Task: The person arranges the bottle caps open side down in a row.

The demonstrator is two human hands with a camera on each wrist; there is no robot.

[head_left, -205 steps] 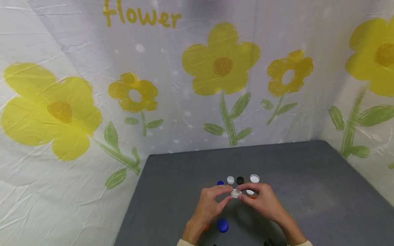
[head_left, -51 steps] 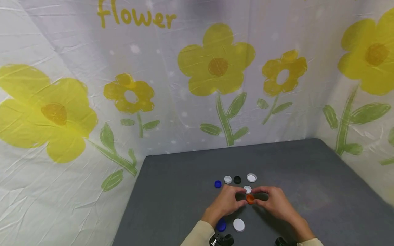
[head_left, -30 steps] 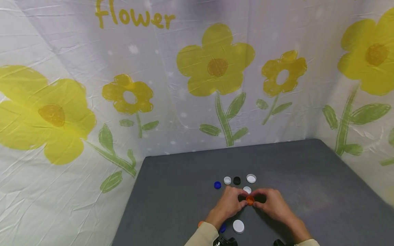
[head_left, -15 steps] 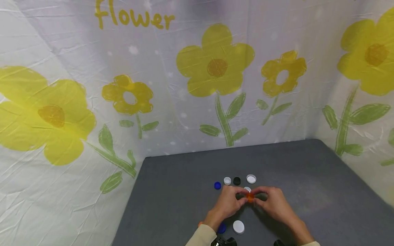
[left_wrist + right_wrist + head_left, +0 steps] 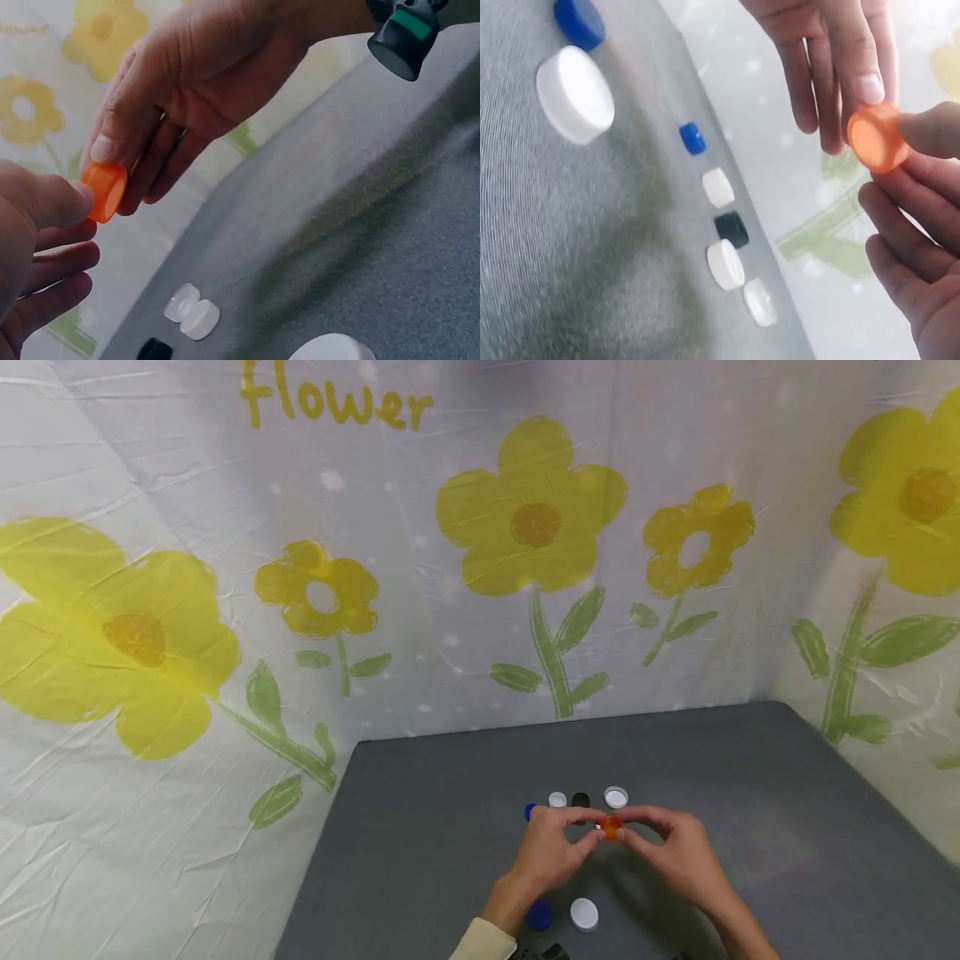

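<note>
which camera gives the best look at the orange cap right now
The right wrist view: the orange cap appears large there, its round face turned toward the camera. The left wrist view shows it narrower, more from the side. The head view shows it small, held between the left hand and right hand.

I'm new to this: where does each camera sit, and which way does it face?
Head: on the head, facing forward and down at table and flowered backdrop; left hand, right hand, left sleeve show.
Left wrist: on that wrist, facing the orange cap; left hand at left, right hand above.
Right wrist: on that wrist, facing the cap; right hand at right, left hand above.
Both wrist views show both hands pinching the cap.
</note>
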